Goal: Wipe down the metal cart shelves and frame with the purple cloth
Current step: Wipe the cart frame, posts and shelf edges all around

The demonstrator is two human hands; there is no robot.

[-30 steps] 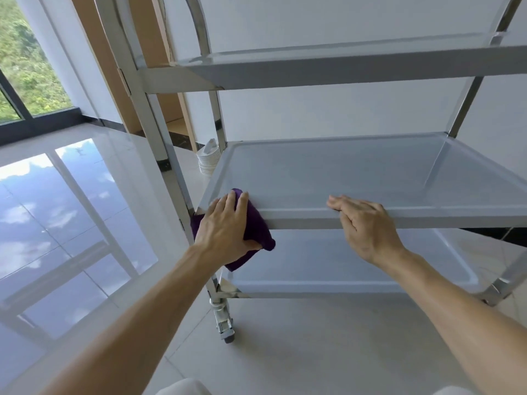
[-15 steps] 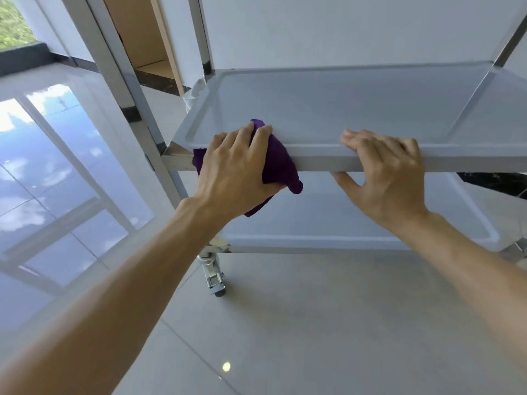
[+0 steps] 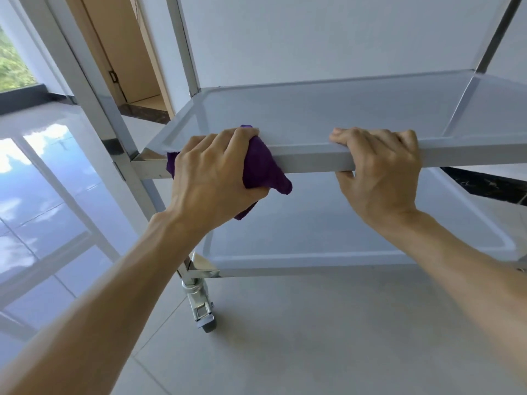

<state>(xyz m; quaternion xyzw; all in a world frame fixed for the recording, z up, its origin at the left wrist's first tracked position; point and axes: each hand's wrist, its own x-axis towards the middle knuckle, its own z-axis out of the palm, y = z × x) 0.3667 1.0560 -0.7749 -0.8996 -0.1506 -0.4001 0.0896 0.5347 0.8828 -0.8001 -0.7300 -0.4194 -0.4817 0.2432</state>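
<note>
The metal cart's middle shelf (image 3: 328,115) fills the centre of the head view, with the bottom shelf (image 3: 328,240) below it. My left hand (image 3: 211,175) grips the purple cloth (image 3: 262,169) and presses it against the shelf's front rim near the left corner. My right hand (image 3: 379,172) grips the same front rim further right, fingers over the top and thumb underneath. The cart's left front post (image 3: 94,89) rises beside my left hand.
A caster wheel (image 3: 204,312) stands under the front left corner on the grey tiled floor (image 3: 313,337). A glossy floor area (image 3: 42,195) reflecting a window lies to the left. A wooden door frame (image 3: 125,52) and white wall are behind the cart.
The view has come closer to the middle shelf. My left hand has curled the cloth over the front rim, and my right hand's fingers have wrapped round the rim.
</note>
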